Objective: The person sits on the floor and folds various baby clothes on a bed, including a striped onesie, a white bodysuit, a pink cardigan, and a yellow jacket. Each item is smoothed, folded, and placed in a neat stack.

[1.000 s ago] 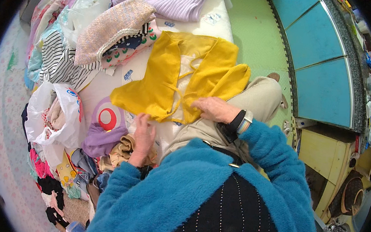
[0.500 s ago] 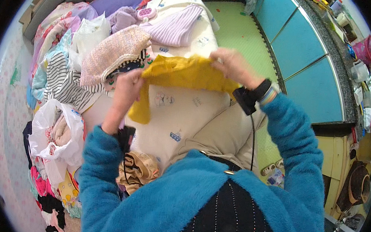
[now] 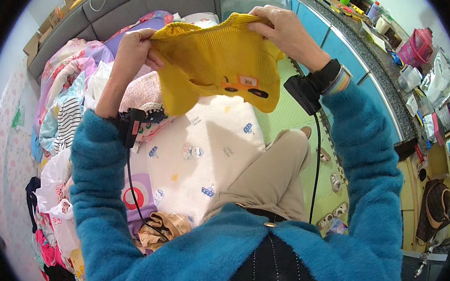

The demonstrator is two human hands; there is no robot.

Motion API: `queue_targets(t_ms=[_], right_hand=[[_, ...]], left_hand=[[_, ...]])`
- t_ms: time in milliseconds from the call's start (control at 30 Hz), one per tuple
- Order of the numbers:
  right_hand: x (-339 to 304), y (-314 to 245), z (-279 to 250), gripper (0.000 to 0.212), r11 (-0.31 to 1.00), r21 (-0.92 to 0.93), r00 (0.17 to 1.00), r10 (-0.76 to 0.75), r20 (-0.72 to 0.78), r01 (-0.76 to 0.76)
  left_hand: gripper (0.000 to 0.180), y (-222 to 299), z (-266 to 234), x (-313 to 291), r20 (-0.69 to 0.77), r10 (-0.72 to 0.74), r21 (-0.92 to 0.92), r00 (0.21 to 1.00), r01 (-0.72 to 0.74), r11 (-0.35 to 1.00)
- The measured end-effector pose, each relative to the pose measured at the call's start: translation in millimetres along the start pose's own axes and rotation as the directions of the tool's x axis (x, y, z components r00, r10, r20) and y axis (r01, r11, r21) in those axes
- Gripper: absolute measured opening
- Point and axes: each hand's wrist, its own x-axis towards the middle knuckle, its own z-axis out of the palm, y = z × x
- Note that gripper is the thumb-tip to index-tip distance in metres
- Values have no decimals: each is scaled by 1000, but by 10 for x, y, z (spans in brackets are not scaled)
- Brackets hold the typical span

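Observation:
A yellow ribbed knit top point(image 3: 218, 53) hangs spread between my two hands, lifted above the bed. Its lower part carries an orange and black design and a small pale patch; a sleeve-like part droops on the left. My left hand point(image 3: 135, 53) is closed on the top's upper left corner. At the upper right corner, the fingers of my right hand point(image 3: 285, 31) pinch the edge. Beneath the top lies a white quilted sheet point(image 3: 192, 159) with small printed figures. Part of a pink knitted garment point(image 3: 141, 94) shows behind my left wrist.
Piled clothes and a white plastic bag point(image 3: 55, 180) line the bed's left side. A tan bundled cloth point(image 3: 167, 231) lies by my lap. The grey headboard point(image 3: 162, 3) stands at the back. On the right are blue cabinets point(image 3: 347, 60) under a cluttered counter, with shoes point(image 3: 335, 182) on the green floor.
Both hands have raised the yellow top higher and farther from me, and its design now shows. The view has tilted up, bringing in more of the headboard.

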Motion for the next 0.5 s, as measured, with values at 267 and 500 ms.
queue_targets(t_ms=[267, 500], right_hand=[[-11, -45, -194, 27, 982, 105, 987, 156, 39, -159], [-124, -73, -141, 41, 987, -105, 991, 125, 48, -119]], left_hand=[[32, 24, 42, 174, 17, 372, 205, 928, -367, 907], [47, 49, 211, 91, 128, 375, 320, 918, -396, 861]])
